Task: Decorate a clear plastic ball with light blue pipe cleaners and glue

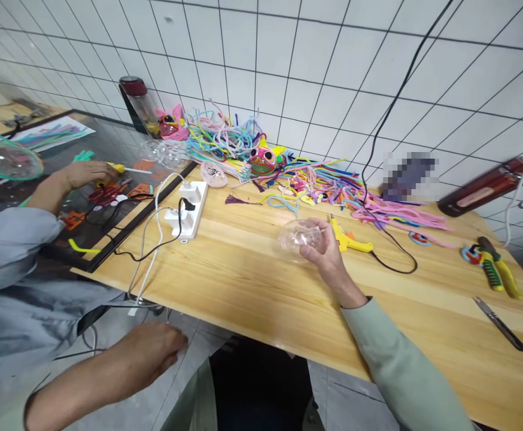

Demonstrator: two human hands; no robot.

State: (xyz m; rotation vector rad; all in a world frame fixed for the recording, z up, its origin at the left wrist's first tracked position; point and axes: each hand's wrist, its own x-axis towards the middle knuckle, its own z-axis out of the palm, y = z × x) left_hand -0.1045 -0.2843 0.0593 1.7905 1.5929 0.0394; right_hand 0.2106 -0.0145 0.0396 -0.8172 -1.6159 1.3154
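Observation:
My right hand [327, 254] is closed around a clear plastic half-shell [295, 236], held just above the wooden table [252, 287]. A yellow glue gun [350, 240] lies right behind that hand, its black cord running up the wall. My left hand [154, 350] hangs below the table's near edge, over the floor. Its fingers are curled under and smeared, and nothing shows in it.
A heap of coloured pipe cleaners [324, 185] and a pink toy face [261, 158] lie at the back. A white power strip [189, 209] sits at left; pliers [495, 266] and a blade [499, 323] at right. A co-worker's hand [79, 176] works at the dark table.

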